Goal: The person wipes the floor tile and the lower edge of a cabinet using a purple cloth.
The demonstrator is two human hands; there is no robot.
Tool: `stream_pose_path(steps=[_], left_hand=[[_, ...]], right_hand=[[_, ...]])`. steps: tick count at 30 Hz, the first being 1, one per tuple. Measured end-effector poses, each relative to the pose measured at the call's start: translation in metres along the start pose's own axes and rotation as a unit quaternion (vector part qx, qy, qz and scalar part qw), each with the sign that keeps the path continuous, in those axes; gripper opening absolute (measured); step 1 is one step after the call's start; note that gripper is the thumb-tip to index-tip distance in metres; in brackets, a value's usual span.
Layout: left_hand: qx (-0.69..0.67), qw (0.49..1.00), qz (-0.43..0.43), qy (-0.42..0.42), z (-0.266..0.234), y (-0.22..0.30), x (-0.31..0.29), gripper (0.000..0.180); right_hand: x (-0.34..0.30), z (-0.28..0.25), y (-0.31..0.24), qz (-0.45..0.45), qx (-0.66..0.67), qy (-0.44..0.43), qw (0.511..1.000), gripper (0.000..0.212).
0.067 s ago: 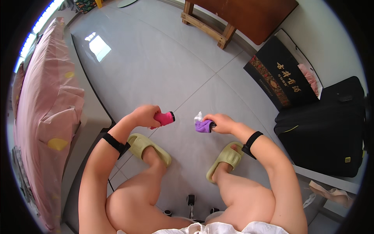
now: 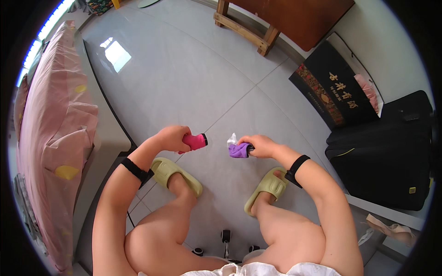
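Observation:
My left hand (image 2: pixel 172 138) is closed around a bright pink roll-shaped thing (image 2: pixel 195 141) with a black band at its end, which points toward the right. Between the fingers of my right hand (image 2: pixel 261 146) is a soft purple thing (image 2: pixel 238 151), cloth-like, with a dark part by the fingertips. A crumpled white piece (image 2: pixel 232 139) sticks up from its far side; I cannot make out what it is. Both things are held in the air above the floor, a gap apart from each other. Each of my forearms wears a black strap.
Grey floor tiles (image 2: pixel 184 78) lie below my hands, my feet in green slippers (image 2: pixel 177 176). On the left stands a bed with pink covers (image 2: pixel 60 115). To the right are a black gift bag (image 2: pixel 327 87), a black suitcase (image 2: pixel 382 156) and a wooden table (image 2: pixel 285 18). Castors (image 2: pixel 226 236) show below me.
The purple thing and its white piece have shifted very slightly to the left. Otherwise my hands hold nearly the same places.

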State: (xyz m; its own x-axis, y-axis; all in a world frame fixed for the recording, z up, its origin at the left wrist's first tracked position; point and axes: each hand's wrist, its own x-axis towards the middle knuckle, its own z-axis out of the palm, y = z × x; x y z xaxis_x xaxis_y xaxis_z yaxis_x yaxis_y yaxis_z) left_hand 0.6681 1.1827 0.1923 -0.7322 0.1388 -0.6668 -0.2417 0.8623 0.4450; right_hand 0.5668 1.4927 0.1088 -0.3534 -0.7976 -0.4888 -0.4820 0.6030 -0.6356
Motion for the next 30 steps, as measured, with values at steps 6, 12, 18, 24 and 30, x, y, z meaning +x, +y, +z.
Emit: stream_pose_path(steps=[6,12,18,24,30], left_hand=[[-0.013,0.997,0.053,-0.063,0.028,0.009,0.025,0.042],[0.009,0.987,0.114,-0.115,0.032,0.061,0.049,0.045],[0.041,0.987,0.130,-0.082,0.054,0.079,0.077,0.049],[0.017,0.991,0.018,-0.130,0.042,0.101,0.083,0.048],[0.034,0.980,0.193,-0.026,0.075,0.100,0.103,0.040]], right_hand=[[0.030,0.031,0.044,-0.029,-0.034,-0.032,0.998,0.041],[0.029,0.039,0.057,-0.024,0.030,0.029,0.999,0.051],[0.016,0.038,0.052,-0.016,0.034,0.148,0.988,0.056],[0.003,0.019,0.057,0.002,0.020,0.180,0.983,0.069],[-0.028,-0.005,-0.003,-0.042,0.137,0.119,0.983,0.090]])
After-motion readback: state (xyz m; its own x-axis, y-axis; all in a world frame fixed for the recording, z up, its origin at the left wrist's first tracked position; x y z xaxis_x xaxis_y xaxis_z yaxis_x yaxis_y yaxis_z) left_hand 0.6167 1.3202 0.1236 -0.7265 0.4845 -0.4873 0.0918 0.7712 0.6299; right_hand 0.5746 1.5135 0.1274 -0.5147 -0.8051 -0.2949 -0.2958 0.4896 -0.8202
